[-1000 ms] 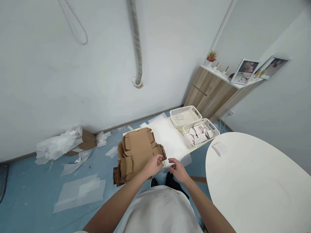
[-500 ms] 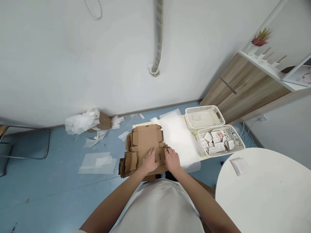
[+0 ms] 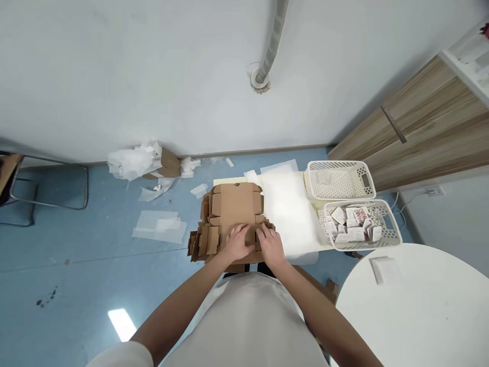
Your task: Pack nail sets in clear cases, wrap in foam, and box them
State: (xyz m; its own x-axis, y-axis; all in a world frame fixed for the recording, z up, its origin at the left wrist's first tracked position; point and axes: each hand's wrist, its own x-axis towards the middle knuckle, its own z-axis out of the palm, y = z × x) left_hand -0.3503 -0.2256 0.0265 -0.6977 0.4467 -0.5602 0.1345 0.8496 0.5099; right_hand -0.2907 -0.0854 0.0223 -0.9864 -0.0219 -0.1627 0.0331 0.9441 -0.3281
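Observation:
A brown cardboard box [image 3: 237,204], unfolded with its flaps spread, lies on top of a stack of flattened boxes [image 3: 196,245] in front of me. My left hand [image 3: 237,243] grips the raised panel at its near end, fingers over the fold and thumb on the near side. Close by on the right, my right hand [image 3: 271,245] has its fingers bent round the side flap of the same panel. My palms hide part of the cardboard under them.
White foam sheets [image 3: 288,209] lie right of the boxes. Beyond stand two white baskets, one [image 3: 369,189] at the back and one [image 3: 395,239] holding small white packets. A round white table [image 3: 412,306] is at right. Packing scraps [image 3: 160,227] litter the blue floor.
My view has tilted down and turned slightly left, so the surroundings sit differently in the picture. Both hands stay on the box's near panel, their fingers shifting only a little.

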